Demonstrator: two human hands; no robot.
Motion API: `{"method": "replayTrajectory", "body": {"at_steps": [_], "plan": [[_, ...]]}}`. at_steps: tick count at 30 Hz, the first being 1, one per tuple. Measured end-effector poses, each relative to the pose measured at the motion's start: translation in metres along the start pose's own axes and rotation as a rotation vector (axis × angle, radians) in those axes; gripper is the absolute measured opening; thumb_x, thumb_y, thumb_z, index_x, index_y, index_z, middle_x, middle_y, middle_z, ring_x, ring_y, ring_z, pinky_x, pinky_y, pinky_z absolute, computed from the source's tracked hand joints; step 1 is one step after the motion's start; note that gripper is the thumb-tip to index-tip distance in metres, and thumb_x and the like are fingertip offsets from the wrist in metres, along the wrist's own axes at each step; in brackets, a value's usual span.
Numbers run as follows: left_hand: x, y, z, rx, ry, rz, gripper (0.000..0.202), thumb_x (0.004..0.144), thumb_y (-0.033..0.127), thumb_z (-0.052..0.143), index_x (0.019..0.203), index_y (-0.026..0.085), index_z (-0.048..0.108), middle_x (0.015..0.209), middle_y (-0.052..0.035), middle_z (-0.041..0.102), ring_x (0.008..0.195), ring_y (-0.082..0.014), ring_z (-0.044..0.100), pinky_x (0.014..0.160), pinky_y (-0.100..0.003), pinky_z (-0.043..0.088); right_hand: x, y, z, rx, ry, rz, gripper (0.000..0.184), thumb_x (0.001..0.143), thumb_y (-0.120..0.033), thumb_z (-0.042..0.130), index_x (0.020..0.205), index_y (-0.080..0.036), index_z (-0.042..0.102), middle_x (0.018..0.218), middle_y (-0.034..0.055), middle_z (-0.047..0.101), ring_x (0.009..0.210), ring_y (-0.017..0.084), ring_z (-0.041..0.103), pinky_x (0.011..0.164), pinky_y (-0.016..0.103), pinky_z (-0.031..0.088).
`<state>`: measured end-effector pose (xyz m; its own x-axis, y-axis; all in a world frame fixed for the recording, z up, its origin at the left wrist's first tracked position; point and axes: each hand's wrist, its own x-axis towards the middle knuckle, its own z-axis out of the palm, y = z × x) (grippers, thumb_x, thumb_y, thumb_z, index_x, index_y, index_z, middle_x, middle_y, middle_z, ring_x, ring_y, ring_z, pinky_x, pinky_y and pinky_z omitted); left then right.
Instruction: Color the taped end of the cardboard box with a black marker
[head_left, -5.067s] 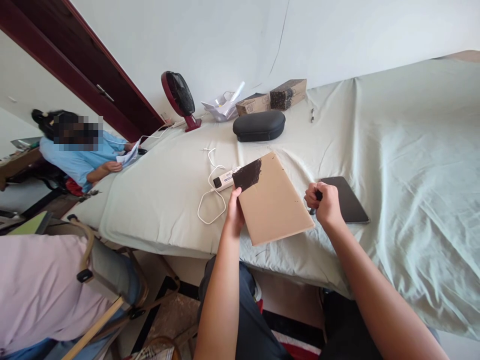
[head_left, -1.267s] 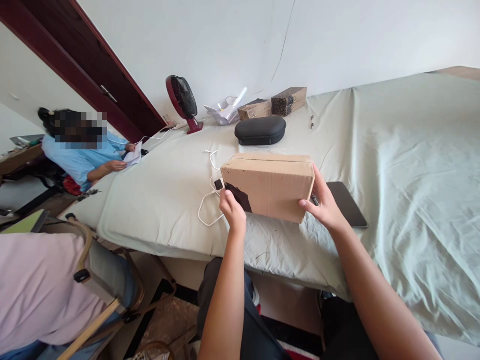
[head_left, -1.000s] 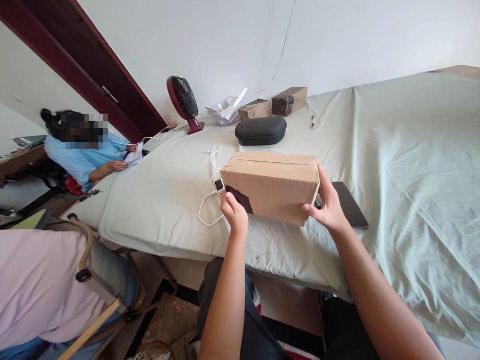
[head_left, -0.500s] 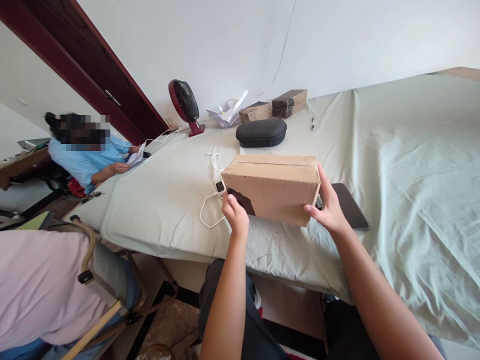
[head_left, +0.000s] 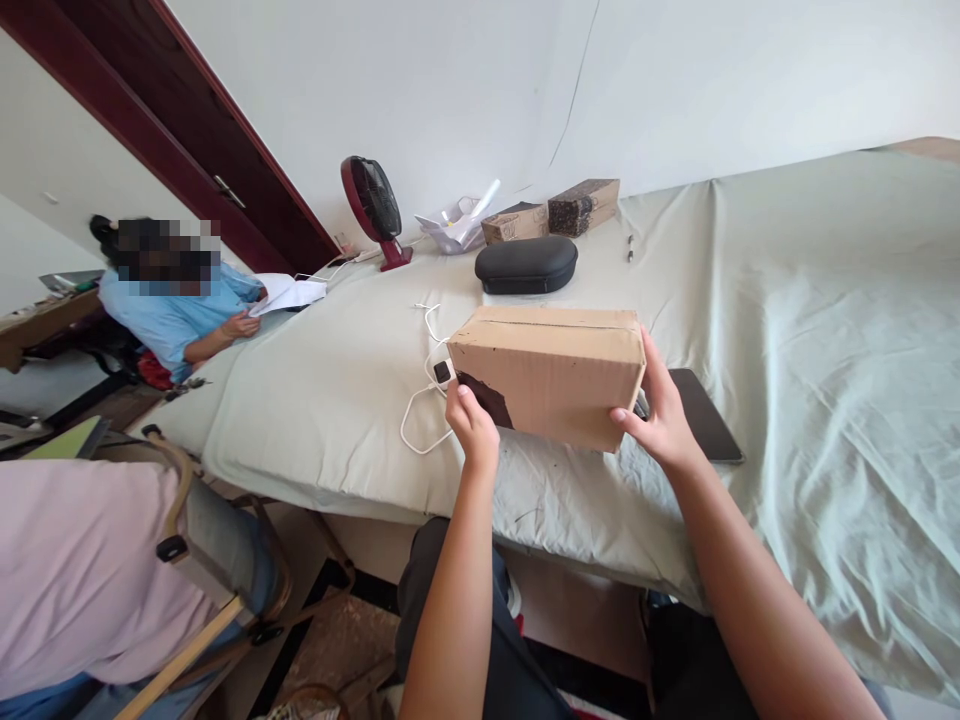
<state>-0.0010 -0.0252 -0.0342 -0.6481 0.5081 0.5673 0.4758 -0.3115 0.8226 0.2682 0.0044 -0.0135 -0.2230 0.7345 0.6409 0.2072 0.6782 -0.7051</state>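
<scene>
I hold a brown cardboard box [head_left: 559, 375] by its two ends, lifted a little over the sheet-covered table [head_left: 337, 380]. A black painted patch shows at its lower left corner. My left hand [head_left: 472, 425] grips that left end, thumb on the front face. My right hand [head_left: 660, 415] clasps the right end, fingers wrapped round the edge. A dark marker is just visible behind my right hand. A dark tablet [head_left: 709, 415] lies flat on the sheet right of the box.
A white power strip and cable [head_left: 424, 395] lie left of the box. Behind it are a black case [head_left: 525, 265], a red fan [head_left: 371, 205], crumpled paper [head_left: 454, 220] and two small boxes [head_left: 551, 210]. A person in blue [head_left: 176, 310] sits at the far left; a chair [head_left: 202, 550] stands near me.
Five seconds ago the box lay tilted with its broad face up and my right fist held a marker; now both hands hold it on edge. The person at left has laid the paper down.
</scene>
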Motion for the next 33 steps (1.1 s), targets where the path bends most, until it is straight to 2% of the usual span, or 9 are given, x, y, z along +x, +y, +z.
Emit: {"method": "replayTrajectory", "body": {"at_steps": [8,21,28,33], "plan": [[0.003,0.001,0.0,0.008,-0.017,0.007,0.056,0.108,0.063,0.033,0.1,0.019,0.068,0.102,-0.0138,0.074,0.097,-0.026,0.07,0.092,-0.04,0.054,0.0,0.004,0.001,-0.007,0.02,-0.055,0.116,0.084,-0.081,0.073,0.176,-0.033,0.021,0.161,0.019,0.055,0.133,0.044,0.064,0.105,0.061,0.057],[0.005,0.001,0.001,-0.003,-0.028,0.005,0.064,0.108,0.066,0.032,0.118,0.018,0.074,0.117,-0.0185,0.076,0.114,-0.0292,0.072,0.104,-0.043,0.054,-0.001,0.01,0.0,-0.005,0.05,-0.026,0.119,0.081,-0.083,0.073,0.176,-0.034,0.021,0.155,0.0178,0.058,0.137,0.045,0.062,0.108,0.062,0.056],[0.003,0.0,0.001,0.018,-0.026,0.002,0.065,0.108,0.068,0.029,0.106,0.018,0.072,0.107,-0.0181,0.077,0.103,-0.0285,0.073,0.095,-0.042,0.056,-0.001,0.011,0.002,-0.005,0.068,-0.057,0.122,0.078,-0.082,0.077,0.175,-0.031,0.025,0.149,0.0183,0.063,0.125,0.045,0.069,0.102,0.062,0.059],[0.0,0.002,-0.001,0.065,-0.028,0.024,0.065,0.109,0.068,0.027,0.093,0.019,0.068,0.094,-0.0155,0.075,0.092,-0.0258,0.071,0.086,-0.038,0.055,-0.001,0.008,-0.003,-0.027,0.094,-0.088,0.122,0.071,-0.074,0.087,0.173,-0.031,0.034,0.137,0.0176,0.072,0.111,0.042,0.074,0.088,0.053,0.066]]}}
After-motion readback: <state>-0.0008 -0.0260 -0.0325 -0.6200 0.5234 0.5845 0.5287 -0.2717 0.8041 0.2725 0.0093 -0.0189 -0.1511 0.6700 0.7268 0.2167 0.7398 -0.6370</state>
